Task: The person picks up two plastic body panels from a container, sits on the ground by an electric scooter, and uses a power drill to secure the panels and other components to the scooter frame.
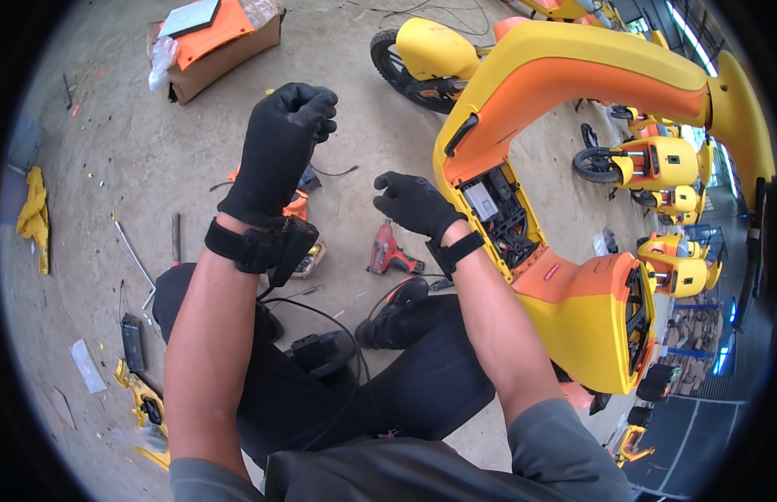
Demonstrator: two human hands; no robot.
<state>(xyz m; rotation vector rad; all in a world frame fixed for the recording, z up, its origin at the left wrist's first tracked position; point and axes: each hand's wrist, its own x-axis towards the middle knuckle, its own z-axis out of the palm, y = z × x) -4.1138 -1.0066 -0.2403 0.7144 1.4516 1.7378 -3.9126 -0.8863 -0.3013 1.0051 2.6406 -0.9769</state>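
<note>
Both of my hands wear black work gloves and hover over the floor in front of my knees. My left hand (280, 151) is raised with its fingers curled in; whether anything small is inside cannot be seen. My right hand (418, 205) is also closed, its fingers bent toward the thumb, and its contents, if any, are hidden. Just right of it stands a yellow and orange electric scooter (564, 92), its floorboard section uncovered. Wiring and a silver module (480, 202) show in that open compartment (510, 230). Below the right hand lies a red cordless power tool (393, 251).
A cardboard box (225, 67) with orange panels stands far left. Around my left lie a hammer (176, 238), a metal rod (136, 255), a black rectangular part (132, 341) and yellow panels (35, 219). A small parts box (309, 261) sits between my legs. More yellow scooters (664, 163) stand right.
</note>
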